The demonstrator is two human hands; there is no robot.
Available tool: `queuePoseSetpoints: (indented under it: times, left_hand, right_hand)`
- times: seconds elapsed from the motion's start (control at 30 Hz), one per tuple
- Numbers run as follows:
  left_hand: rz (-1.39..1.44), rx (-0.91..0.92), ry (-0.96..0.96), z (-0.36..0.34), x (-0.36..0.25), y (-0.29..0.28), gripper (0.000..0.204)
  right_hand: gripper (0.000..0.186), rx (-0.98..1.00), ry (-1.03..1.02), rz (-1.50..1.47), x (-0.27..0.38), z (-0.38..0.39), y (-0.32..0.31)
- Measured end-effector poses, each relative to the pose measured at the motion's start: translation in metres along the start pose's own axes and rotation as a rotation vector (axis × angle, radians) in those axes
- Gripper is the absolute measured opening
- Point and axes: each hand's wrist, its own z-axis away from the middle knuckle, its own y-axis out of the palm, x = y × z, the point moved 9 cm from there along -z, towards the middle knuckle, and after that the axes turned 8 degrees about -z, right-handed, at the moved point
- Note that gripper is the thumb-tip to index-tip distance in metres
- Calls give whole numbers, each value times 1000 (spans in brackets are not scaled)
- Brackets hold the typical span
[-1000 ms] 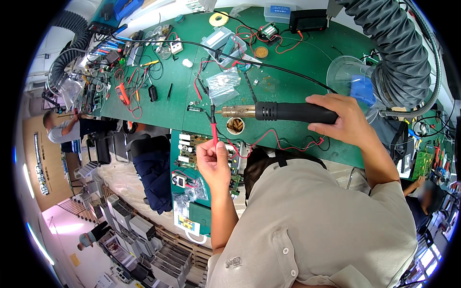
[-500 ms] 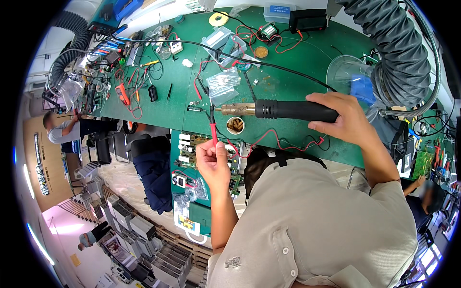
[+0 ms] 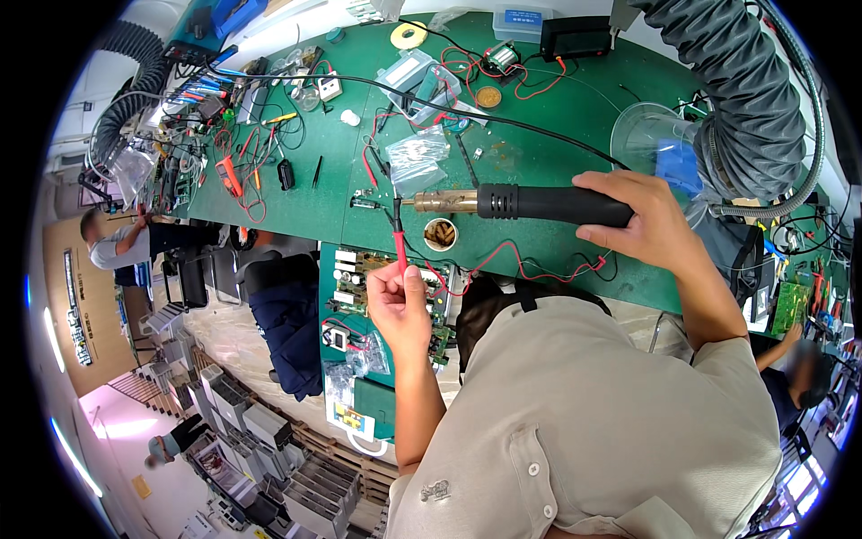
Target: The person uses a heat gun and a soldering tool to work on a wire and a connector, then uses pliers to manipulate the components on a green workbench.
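My right hand (image 3: 642, 220) is closed around the black handle of a hot-air gun (image 3: 548, 205), held level over the green bench. Its brass-coloured metal nozzle points left. Between the fingertips of my left hand (image 3: 400, 310) is a red test lead (image 3: 400, 247), held upright. A black sleeve (image 3: 397, 212) covers the lead's upper end, right at the nozzle's tip; whether they touch I cannot tell. Just below the nozzle stands a small white cup (image 3: 440, 234) with brownish pieces inside. A clear plastic bag (image 3: 417, 162) lies beyond the sleeve.
Red and black wires (image 3: 503, 260) trail along the bench's near edge. A black cable (image 3: 539, 130) crosses above the hot-air gun. Farther back are an open plastic box (image 3: 409, 76) and a yellow tape roll (image 3: 409, 36). Circuit boards (image 3: 355, 278) lie left of my left hand; a grey duct (image 3: 750, 99) hangs at right.
Both my hands, the hot-air gun and the test lead stay almost still. At the far right, another person's head and arm have shifted slightly.
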Motion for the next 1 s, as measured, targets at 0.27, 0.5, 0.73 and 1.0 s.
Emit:
queuePoseSetpoints:
  times: [0.27, 0.5, 0.73, 1.0]
  left_hand:
    - [11, 0, 0, 0, -1, 0, 18]
    - [11, 0, -3, 0, -1, 1, 17]
    - [2, -2, -13, 0, -1, 1, 17]
    - [2, -6, -12, 0, 0, 1, 18]
  right_hand:
    - [52, -12, -9, 0, 1, -1, -2]
    - [52, -20, -15, -1, 1, -1, -2]
    - [52, -19, -14, -3, 1, -1, -2]
    - [52, -18, -16, 6, 0, -1, -2]
